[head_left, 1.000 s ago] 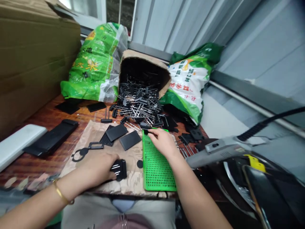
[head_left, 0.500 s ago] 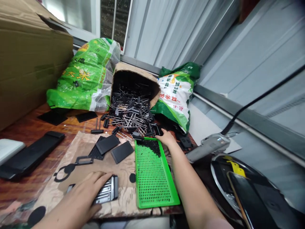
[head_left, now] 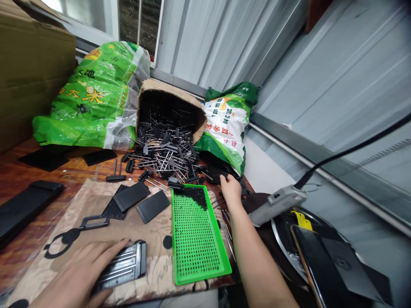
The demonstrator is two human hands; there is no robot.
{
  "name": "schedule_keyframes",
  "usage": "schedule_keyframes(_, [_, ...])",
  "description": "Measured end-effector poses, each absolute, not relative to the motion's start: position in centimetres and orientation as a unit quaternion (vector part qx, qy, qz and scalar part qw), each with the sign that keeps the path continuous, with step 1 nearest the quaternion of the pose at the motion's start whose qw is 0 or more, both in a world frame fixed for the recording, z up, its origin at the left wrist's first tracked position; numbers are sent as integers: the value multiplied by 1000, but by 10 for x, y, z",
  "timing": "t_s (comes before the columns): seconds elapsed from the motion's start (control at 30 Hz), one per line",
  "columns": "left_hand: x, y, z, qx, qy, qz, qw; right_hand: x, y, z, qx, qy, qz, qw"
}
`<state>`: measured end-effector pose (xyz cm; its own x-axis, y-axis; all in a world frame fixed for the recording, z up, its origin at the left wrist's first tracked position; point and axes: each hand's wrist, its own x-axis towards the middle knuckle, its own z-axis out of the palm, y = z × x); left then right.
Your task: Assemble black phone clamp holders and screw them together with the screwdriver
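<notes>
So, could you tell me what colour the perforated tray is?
The tray is bright green, best seen in the head view.

A black plastic block with metal pins (head_left: pixel 120 265) lies flat just left of the green perforated tray (head_left: pixel 195 244). Black pinned strips (head_left: pixel 163 158) lie heaped beyond the tray

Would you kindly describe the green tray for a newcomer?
Find the tipped cardboard drum spilling black pinned parts. Below the spill, on patterned brown paper, lies a bright green tray, the only thing full of holes, with black specks at its far end.
</notes>
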<state>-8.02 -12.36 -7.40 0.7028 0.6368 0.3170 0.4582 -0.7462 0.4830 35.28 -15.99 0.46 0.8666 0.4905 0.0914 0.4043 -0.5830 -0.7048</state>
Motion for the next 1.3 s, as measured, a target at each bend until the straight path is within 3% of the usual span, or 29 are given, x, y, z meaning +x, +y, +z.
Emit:
schedule_keyframes(0.17, [-77,-117,-62,905,306,228,189,329,-181,7,-787,-243,108,556])
schedule_keyframes(0.27, [-68,-120,-41,888,303,213,272,291,-190,16,-729,-278,188,597])
schedule_keyframes(0.33, [-56,-127,-21,819,351,265,369,259,-196,22,-696,-306,258,596])
schedule_keyframes(0.47, [-26,-141,11,579,345,276,685,202,-205,25,-606,-371,414,569])
schedule_keyframes(0.6, [-17,-146,17,393,353,292,798,172,-211,16,-594,-444,442,505])
schedule_keyframes(0.77, [-33,-151,9,314,390,304,811,164,-216,16,-635,-660,214,339])
schedule_keyframes(0.87, [-41,-152,7,306,396,295,814,160,-216,18,-619,-707,193,284])
schedule_keyframes(0.93, [-46,-152,8,317,389,297,812,155,-215,17,-631,-663,264,304])
schedule_keyframes(1.0, [-54,-150,10,356,378,318,793,149,-215,15,-626,-555,414,359])
schedule_keyframes(1.13, [-77,-144,8,507,422,388,643,139,-217,12,-499,-259,704,434])
schedule_keyframes(1.3, [-105,-141,-14,621,487,371,489,135,-217,11,-431,-114,770,457])
